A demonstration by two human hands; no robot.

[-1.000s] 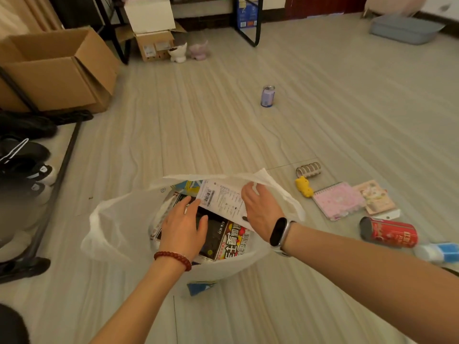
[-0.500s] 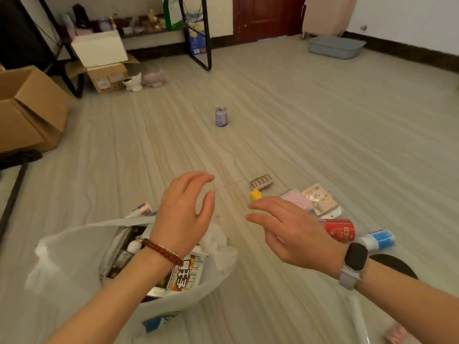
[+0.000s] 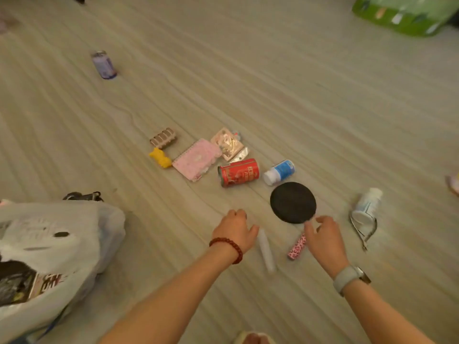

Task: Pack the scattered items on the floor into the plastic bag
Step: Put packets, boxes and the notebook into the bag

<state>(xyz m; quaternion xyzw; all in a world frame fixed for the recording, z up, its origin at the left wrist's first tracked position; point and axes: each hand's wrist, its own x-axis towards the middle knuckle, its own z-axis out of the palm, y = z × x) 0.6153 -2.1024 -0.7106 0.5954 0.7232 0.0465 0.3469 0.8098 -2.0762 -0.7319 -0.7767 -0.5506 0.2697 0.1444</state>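
Observation:
The white plastic bag (image 3: 74, 234) sits at the lower left with magazines inside. On the floor lie a black disc (image 3: 293, 202), a red can (image 3: 239, 172), a blue-labelled bottle (image 3: 279, 172), a pink notebook (image 3: 197, 158), a yellow toy (image 3: 161, 157), a white tube (image 3: 265, 249) and a pink patterned tube (image 3: 296, 248). My left hand (image 3: 236, 228) hovers with loosely curled fingers just left of the white tube, holding nothing. My right hand (image 3: 324, 235) is spread at the black disc's near edge, over the pink tube, empty.
A purple can (image 3: 103, 65) stands far off at upper left. A white bottle (image 3: 367, 204) and metal nippers (image 3: 363, 230) lie right of my right hand. A brown ridged item (image 3: 163, 137) and a card packet (image 3: 227, 143) lie beside the notebook. A green package (image 3: 402, 13) is at top right.
Both hands left the bag and moved right and down toward the floor items. The view swung right and down, putting the bag at the left edge.

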